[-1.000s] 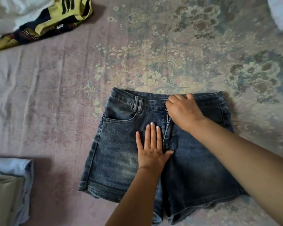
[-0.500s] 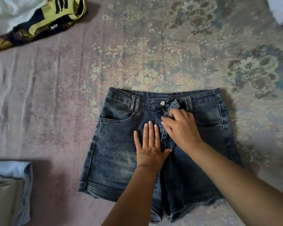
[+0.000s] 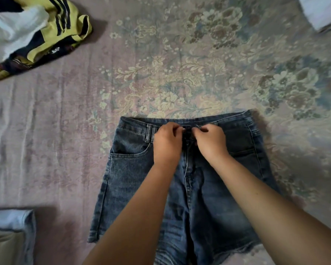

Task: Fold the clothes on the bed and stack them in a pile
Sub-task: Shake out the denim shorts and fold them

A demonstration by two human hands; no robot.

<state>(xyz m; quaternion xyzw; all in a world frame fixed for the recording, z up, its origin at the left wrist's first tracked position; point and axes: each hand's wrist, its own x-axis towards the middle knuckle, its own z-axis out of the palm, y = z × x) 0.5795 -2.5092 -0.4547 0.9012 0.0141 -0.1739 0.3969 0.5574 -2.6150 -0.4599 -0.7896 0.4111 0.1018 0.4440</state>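
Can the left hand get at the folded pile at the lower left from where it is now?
Probably yes: the left hand pinches the shorts waistband, and only bare bedspread lies between it and the pile.

Home bedroom, floral bedspread (image 3: 180,83) (faded pink), loose clothes (image 3: 36,35) lying about

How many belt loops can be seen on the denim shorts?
1 clearly: a belt loop on the waistband of the denim shorts, beside the left hand. The right hand may hide another.
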